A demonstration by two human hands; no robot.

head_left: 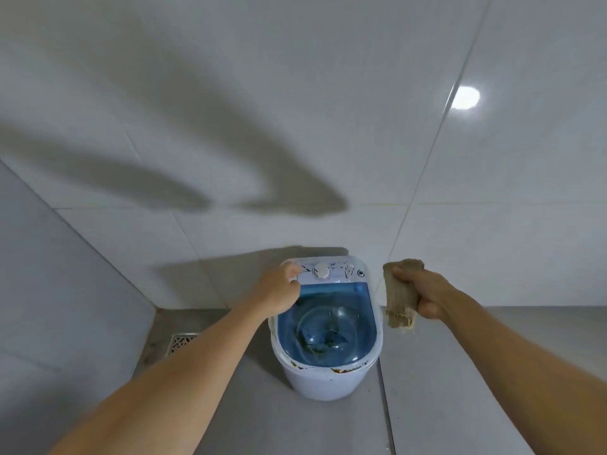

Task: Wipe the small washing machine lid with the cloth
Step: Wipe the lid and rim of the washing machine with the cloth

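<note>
A small white washing machine [323,384] stands on the grey floor against the tiled wall. Its clear blue lid [328,330] lies closed on top, with brownish stains along the front rim. A white control panel with a round dial [321,270] sits at the back. My left hand [279,292] rests on the machine's back left corner, fingers curled over the panel edge. My right hand [423,292] is held to the right of the machine, off the lid, and grips a folded tan cloth [399,295] that hangs down from my fist.
A white tiled wall [295,126] rises right behind the machine, and a second wall closes the left side. A metal floor drain [182,343] lies in the left corner. Grey floor tiles [460,372] spread to the right and front.
</note>
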